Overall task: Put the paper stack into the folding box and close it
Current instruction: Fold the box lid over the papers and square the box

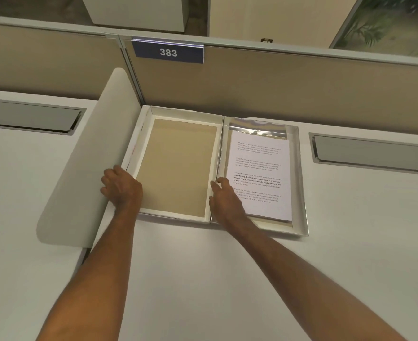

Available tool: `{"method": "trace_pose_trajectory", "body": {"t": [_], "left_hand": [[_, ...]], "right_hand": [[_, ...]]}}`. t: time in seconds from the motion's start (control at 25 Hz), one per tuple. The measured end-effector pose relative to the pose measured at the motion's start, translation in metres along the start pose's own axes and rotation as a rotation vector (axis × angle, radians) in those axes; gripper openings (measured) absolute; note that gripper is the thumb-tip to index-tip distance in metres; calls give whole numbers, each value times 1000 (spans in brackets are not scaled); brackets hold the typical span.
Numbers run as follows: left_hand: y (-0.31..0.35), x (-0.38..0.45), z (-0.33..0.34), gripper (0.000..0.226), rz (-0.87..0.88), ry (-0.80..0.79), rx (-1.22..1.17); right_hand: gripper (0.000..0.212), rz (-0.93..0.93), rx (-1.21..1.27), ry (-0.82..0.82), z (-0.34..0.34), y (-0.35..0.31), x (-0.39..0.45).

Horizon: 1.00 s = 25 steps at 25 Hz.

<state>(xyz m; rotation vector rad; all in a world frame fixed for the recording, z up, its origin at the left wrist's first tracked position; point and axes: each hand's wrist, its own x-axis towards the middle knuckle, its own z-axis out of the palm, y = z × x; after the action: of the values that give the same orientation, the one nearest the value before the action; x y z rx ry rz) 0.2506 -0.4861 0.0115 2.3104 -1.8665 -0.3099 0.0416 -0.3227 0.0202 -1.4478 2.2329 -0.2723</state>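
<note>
Bare forearms cross the white tabletop; left grip clasps the open white cardboard folding box, right grip rests loosely, unclenched, on the printed white paper stack.

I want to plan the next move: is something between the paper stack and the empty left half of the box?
Only the low wall where the two halves meet. The paper stack lies in the right half, the left half is bare, and the right hand rests at this wall, touching the stack's left edge.
</note>
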Motion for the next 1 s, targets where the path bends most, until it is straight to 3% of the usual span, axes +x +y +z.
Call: {"method": "trace_pose_trajectory", "body": {"t": [0.56, 0.76, 1.0], "left_hand": [[9, 15, -46, 32, -93, -196, -137], [16, 17, -91, 24, 15, -116, -295], [42, -5, -132, 26, 73, -160, -595]], "right_hand": [[55, -45, 53, -77, -4, 10, 0], [52, -72, 129, -133, -12, 13, 3], [54, 8, 326, -137, -26, 18, -7]]}}
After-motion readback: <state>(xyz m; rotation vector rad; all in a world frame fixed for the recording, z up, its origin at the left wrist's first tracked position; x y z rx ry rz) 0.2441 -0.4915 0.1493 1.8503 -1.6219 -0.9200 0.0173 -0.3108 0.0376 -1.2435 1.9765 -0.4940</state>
